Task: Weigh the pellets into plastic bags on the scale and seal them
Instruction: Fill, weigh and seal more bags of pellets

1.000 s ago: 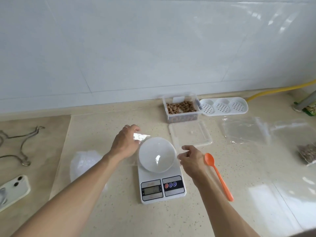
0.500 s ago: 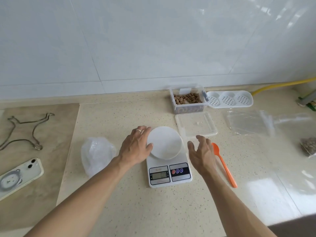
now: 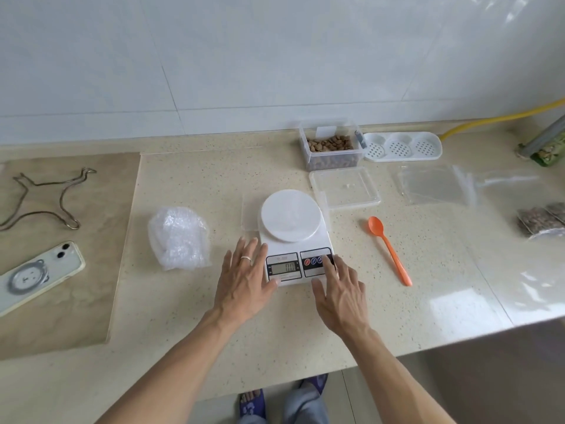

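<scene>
— Where are the hands?

— The left hand [image 3: 244, 278] lies flat with straight fingers against the left side of the scale [image 3: 296, 240], holding nothing. The right hand [image 3: 341, 293] is open too, one fingertip [image 3: 327, 259] on the scale's button panel.

— And the pellets?

— In the clear tub [image 3: 331, 146] at the back by the wall, its lid [image 3: 345, 187] lying just in front. Empty plastic bags [image 3: 434, 185] are to the right, filled bags [image 3: 541, 220] near the edge, and an orange spoon [image 3: 389, 249] right of the scale.
</scene>
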`<state>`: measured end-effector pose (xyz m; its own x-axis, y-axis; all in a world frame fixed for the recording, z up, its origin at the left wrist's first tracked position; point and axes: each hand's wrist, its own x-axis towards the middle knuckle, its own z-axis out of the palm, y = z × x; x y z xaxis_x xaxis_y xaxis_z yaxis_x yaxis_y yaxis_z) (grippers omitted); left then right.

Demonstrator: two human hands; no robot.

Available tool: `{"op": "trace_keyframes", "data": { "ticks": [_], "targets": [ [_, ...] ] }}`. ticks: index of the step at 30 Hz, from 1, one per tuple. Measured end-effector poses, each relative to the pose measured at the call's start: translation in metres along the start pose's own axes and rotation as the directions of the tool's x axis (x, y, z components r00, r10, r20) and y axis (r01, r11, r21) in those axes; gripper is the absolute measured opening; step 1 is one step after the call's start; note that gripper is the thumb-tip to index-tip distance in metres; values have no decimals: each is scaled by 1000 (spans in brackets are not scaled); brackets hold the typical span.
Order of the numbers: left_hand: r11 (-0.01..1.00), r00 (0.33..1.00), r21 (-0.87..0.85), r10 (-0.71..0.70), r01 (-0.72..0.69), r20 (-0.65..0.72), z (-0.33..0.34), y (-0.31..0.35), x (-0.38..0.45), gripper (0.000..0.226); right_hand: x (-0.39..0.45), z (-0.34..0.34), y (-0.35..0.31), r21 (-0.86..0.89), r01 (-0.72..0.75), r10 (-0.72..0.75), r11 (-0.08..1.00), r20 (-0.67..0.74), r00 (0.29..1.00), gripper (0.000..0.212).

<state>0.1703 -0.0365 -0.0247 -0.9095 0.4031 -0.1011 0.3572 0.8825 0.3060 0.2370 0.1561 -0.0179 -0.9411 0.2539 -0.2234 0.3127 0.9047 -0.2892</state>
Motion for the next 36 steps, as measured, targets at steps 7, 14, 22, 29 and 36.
{"op": "trace_keyframes", "data": {
  "ticks": [7,14,22,29,36],
  "targets": [
    [1000,997,-18,-19,20,78,7,-2,9,78,0,3,2,-80,5,-2,997,39,999,58],
    [999,997,-35,-27,30,77,9,-2,10,79,0,8,5,-123,-1,6,992,34,999,56],
    [998,997,-58,-29,33,65,12,-3,8,79,3,3,2,-147,-21,24,989,15,1000,55],
    [1000,999,-10,-1,2,36,12,-4,7,80,1,0,0,-152,-16,27,988,74,997,61],
    [994,992,22,104,-103,-68,-2,11,15,76,2,-11,12,91,-101,101,991,2,995,61]
  ]
}}
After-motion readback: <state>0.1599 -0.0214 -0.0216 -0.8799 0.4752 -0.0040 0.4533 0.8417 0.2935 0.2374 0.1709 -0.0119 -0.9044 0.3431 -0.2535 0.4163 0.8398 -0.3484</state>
